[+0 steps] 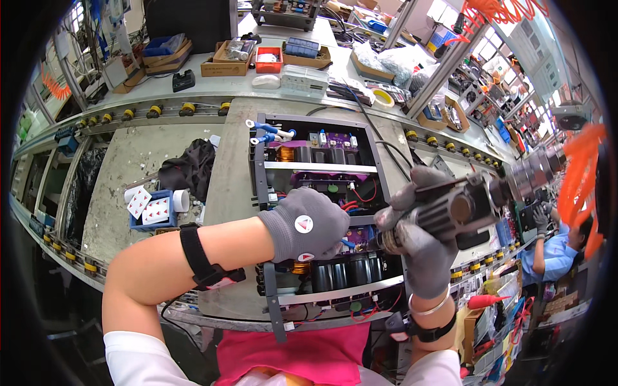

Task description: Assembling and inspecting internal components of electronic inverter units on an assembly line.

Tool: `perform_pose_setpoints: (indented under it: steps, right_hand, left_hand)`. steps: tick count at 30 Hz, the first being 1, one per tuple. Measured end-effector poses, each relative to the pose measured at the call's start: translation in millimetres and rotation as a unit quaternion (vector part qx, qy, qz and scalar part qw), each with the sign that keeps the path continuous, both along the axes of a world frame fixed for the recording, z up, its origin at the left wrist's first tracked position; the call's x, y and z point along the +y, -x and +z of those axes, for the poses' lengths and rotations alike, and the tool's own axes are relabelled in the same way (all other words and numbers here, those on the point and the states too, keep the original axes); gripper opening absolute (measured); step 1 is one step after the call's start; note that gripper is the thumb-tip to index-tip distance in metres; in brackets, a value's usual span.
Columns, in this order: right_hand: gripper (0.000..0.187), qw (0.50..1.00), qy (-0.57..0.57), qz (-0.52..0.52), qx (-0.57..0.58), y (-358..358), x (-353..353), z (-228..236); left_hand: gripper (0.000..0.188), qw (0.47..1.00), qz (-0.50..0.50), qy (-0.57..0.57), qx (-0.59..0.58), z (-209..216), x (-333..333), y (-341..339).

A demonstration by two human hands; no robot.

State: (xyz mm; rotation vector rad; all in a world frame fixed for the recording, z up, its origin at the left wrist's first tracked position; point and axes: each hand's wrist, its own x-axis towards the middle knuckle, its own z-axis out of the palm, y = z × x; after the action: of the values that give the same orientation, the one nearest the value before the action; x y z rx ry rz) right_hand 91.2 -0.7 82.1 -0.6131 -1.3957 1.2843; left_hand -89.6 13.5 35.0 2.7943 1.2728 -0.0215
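A dark metal chassis (320, 167) lies on the bench, with purple circuit boards (335, 139), copper coils and black cylindrical parts inside. My left hand (310, 222), in a grey glove with round white stickers, is over its middle. Its fingers are closed at a small blue-sleeved wire (348, 244), partly hidden by the glove. My right hand (428, 254), also gloved, grips a grey and black power tool (454, 209) with a shiny metal cylinder at its far end. The tool's working end reaches the chassis's right side, close to my left fingertips. Blue-sleeved cable lugs (270, 133) stick out at the chassis's far left corner.
Left of the chassis are a black cloth (190, 168) and a blue box (153, 219) with sticker sheets. Roller rails (154, 111) run behind. Bins and a red tray (268, 59) stand farther back. An orange coiled hose (579, 186) hangs at right, near a co-worker in blue (547, 254).
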Motion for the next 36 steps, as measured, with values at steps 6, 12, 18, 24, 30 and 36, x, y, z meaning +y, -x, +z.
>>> perform_pose_setpoints:
  steps: [6,12,18,24,30,36]
  right_hand:
    - [0.046,0.998,-0.002,0.048,0.035,1,4,-10]
    - [0.046,0.998,0.045,0.009,0.035,3,-2,-16]
    - [0.047,0.998,0.03,0.052,0.016,7,2,-8]
    - [0.056,0.994,0.035,0.087,0.049,6,-5,16]
    - [0.066,0.971,-0.144,0.058,0.183,9,-17,23]
    - [0.064,0.967,-0.046,0.083,0.237,-5,-56,6]
  left_hand:
    - [0.027,0.999,0.002,-0.041,-0.035,-5,11,-6]
    - [0.029,0.995,0.026,0.082,-0.04,-3,20,-5]
    - [0.025,0.983,0.023,0.118,-0.135,-9,21,1]
    - [0.041,0.892,0.121,0.238,-0.366,-1,11,25]
    - [0.023,0.532,0.24,0.471,-0.662,-1,-7,39]
    - [0.015,0.671,0.192,0.314,-0.643,-10,-14,23]
